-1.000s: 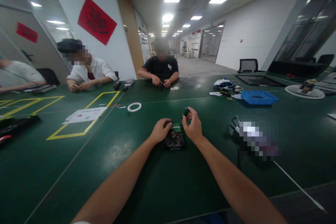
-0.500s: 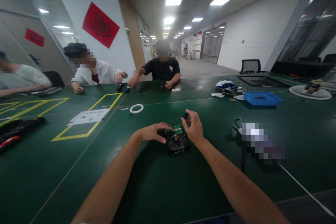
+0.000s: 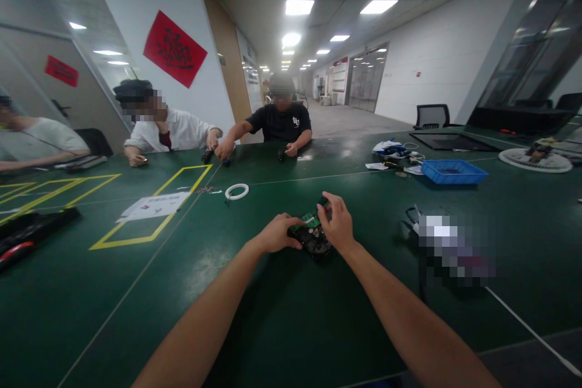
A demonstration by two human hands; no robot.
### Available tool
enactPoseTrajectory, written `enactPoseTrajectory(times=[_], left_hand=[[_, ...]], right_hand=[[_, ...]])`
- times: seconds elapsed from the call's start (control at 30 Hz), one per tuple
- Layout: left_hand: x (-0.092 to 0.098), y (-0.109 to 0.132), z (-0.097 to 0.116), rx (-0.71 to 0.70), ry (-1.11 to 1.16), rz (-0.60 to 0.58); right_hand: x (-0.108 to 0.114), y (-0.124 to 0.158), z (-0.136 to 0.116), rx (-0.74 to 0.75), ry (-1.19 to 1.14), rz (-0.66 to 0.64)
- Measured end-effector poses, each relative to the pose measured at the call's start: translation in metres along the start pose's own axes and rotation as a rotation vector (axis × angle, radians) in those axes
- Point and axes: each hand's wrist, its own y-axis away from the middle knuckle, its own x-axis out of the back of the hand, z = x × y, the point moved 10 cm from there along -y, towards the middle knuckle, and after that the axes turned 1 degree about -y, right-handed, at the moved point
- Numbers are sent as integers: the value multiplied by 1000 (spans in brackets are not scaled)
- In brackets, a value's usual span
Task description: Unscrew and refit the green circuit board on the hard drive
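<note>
In front of me on the table is a black hard drive (image 3: 317,245) with a green circuit board (image 3: 311,220) on its far part; it sits at an angle. My left hand (image 3: 277,233) grips its left side, thumb along the near edge and fingers over the board. Between the thumb and fingers of my right hand (image 3: 339,224) is a tool with a black and red handle, which looks like a screwdriver (image 3: 322,200). It is held above the drive's right side, and its tip is hidden.
A blue tray (image 3: 454,172) stands at the right, near a white fan-like grille (image 3: 534,159). A blurred-out object (image 3: 450,245) with a cable lies nearer. Left are a white ring (image 3: 237,192), a paper sheet (image 3: 154,206) and yellow tape. Several people sit across the table.
My left hand has moved right and closed on the hard drive. The drive has turned counterclockwise and shifted slightly right. My right hand stays nearly in place with its tool.
</note>
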Motion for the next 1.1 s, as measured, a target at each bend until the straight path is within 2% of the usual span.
enactPoseTrajectory(times=[0.17,0.37,0.47,0.6,0.63,0.7,0.77,0.8,0.87,0.93,1.1], left_hand=[[-1,3,27,116,-250,-33],[-10,9,58,143,-243,-109],[-8,11,64,107,-168,-150],[8,15,52,126,188,-270],[21,14,44,161,241,-208],[56,10,33,186,215,35],[83,7,35,157,176,283],[90,6,40,128,171,378],[93,2,53,63,178,501],[90,-4,65,17,177,568],[83,-11,71,25,187,640]], right_hand=[[0,0,2,-3,-10,-10],[-1,-2,-10,17,-50,-20],[-4,-2,-15,26,-81,-58],[-7,-1,-20,41,-89,-103],[-8,-1,-20,45,-87,-107],[-9,-1,-21,36,-87,-107],[-10,-1,-19,14,-94,-106],[-11,-1,-18,7,-98,-108],[-13,0,-18,11,-103,-112],[-15,1,-18,22,-105,-110],[-15,2,-13,-13,-121,-95]])
